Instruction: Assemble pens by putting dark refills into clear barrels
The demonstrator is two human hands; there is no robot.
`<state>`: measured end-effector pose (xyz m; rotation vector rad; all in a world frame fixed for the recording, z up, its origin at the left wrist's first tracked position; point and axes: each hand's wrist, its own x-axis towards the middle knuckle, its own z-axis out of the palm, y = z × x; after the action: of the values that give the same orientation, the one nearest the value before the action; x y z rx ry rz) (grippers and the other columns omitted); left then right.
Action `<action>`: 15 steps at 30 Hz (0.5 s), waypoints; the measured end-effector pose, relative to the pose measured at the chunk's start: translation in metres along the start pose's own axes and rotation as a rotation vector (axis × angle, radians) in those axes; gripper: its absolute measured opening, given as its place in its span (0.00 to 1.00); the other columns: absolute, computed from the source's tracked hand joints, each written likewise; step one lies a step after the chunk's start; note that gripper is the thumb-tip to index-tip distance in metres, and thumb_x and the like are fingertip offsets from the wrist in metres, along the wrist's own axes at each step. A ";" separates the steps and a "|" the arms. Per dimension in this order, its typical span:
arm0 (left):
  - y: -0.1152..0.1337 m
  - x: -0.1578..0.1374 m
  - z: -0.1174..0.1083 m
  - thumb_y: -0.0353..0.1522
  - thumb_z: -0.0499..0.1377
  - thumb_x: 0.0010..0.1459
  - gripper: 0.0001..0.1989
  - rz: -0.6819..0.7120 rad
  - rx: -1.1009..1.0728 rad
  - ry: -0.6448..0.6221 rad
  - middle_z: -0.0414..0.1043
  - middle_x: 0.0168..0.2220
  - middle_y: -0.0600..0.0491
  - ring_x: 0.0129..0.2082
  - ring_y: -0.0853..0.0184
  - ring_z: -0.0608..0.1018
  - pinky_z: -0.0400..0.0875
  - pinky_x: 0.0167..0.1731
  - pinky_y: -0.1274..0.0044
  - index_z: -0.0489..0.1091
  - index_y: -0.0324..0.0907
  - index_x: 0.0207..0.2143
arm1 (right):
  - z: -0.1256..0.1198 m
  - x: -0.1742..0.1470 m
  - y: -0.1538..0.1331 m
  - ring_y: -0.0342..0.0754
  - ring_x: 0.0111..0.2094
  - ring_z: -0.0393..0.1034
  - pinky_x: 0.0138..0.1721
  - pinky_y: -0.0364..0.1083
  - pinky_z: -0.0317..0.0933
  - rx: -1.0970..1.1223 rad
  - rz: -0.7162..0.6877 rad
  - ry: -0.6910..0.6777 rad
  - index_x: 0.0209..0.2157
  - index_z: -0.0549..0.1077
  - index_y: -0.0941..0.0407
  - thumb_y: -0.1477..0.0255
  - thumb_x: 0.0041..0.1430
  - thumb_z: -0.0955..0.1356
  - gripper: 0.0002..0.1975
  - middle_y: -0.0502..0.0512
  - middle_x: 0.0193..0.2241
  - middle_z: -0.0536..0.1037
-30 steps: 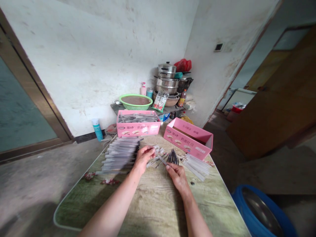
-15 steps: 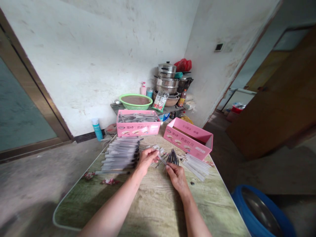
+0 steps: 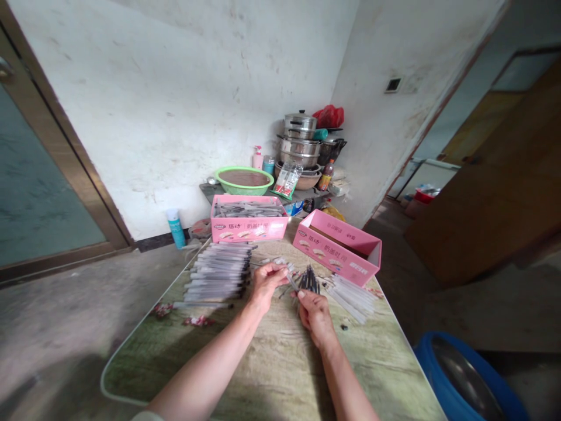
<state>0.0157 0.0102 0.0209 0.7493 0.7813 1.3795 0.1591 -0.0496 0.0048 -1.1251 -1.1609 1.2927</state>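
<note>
Between my left hand (image 3: 268,283) and my right hand (image 3: 315,313) is a slim translucent pen (image 3: 292,282), pinched at either end. Fingers partly cover it, so its tip details are hidden. Left of my hands lies a row of pens (image 3: 217,275) with grey-white barrels and dark ends pointing right. Just beyond my right hand is a bundle of dark, thin pen parts (image 3: 310,279). Farther right, several clear empty-looking pen barrels (image 3: 350,297) are fanned out. Small whitish pieces (image 3: 276,261) lie behind my left hand.
A pink box (image 3: 249,228) full of pens stands at the table's back; another pink box (image 3: 337,248) sits angled to its right. Behind them are a green basin (image 3: 245,188) and stacked pots (image 3: 300,140). A blue tub (image 3: 425,351) is beside the wood-patterned table (image 3: 272,374).
The view has shifted slightly, so everything sits a little farther right. My hands have drawn slightly closer together, both still holding the pen.
</note>
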 end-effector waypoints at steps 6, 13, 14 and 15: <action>-0.003 -0.002 -0.001 0.38 0.70 0.42 0.18 0.033 0.046 -0.063 0.77 0.32 0.48 0.32 0.64 0.79 0.76 0.35 0.72 0.73 0.35 0.32 | -0.002 0.004 0.004 0.37 0.13 0.38 0.15 0.41 0.32 -0.043 -0.019 0.000 0.33 0.73 0.59 0.54 0.58 0.66 0.21 0.39 0.10 0.54; 0.011 0.006 -0.005 0.38 0.65 0.48 0.16 0.230 0.160 -0.011 0.74 0.34 0.49 0.30 0.65 0.78 0.75 0.31 0.74 0.71 0.37 0.36 | -0.002 0.003 0.001 0.40 0.15 0.52 0.18 0.42 0.45 -0.254 -0.141 0.048 0.29 0.73 0.57 0.53 0.61 0.63 0.21 0.44 0.13 0.62; 0.017 0.010 -0.010 0.38 0.64 0.50 0.16 0.316 0.186 0.051 0.74 0.35 0.49 0.30 0.66 0.78 0.74 0.31 0.75 0.71 0.38 0.38 | -0.002 0.002 -0.001 0.42 0.15 0.55 0.18 0.43 0.47 -0.274 -0.145 0.066 0.32 0.74 0.57 0.53 0.62 0.62 0.22 0.45 0.14 0.64; 0.025 0.014 -0.017 0.38 0.63 0.52 0.14 0.420 0.219 0.123 0.74 0.37 0.49 0.31 0.67 0.78 0.74 0.32 0.76 0.71 0.38 0.39 | -0.003 0.001 -0.003 0.43 0.15 0.56 0.18 0.43 0.48 -0.289 -0.149 0.085 0.35 0.75 0.58 0.53 0.62 0.62 0.22 0.46 0.14 0.66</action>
<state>-0.0115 0.0253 0.0318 1.0500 0.9165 1.7456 0.1624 -0.0481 0.0073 -1.2624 -1.3698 0.9751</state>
